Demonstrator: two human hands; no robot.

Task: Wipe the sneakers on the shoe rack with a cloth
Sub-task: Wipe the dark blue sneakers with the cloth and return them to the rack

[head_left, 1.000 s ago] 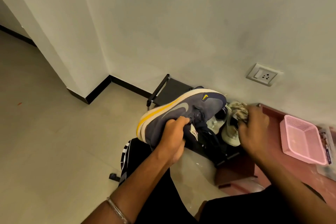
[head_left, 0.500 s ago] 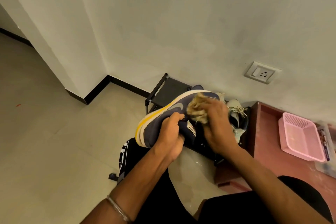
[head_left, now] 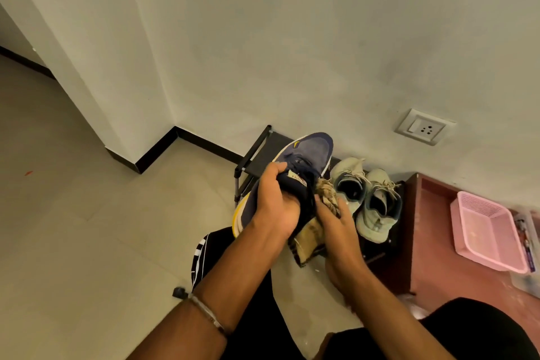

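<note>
above the shoe rack (head_left: 257, 155), left hand (head_left: 274, 207) fingers clamped on navy sneaker (head_left: 306, 155), right hand (head_left: 336, 225) fingers gripping half-hidden cloth (head_left: 327, 196)

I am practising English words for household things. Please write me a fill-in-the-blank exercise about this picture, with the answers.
1. The left hand holds a navy ____ with a yellow sole edge.
2. The right hand grips a crumpled ____ against that shoe.
3. On the rack beside it stands a pair of pale ____.
4. The basket at the right is ____ in colour.

Missing words: sneaker; cloth; sneakers; pink
</note>
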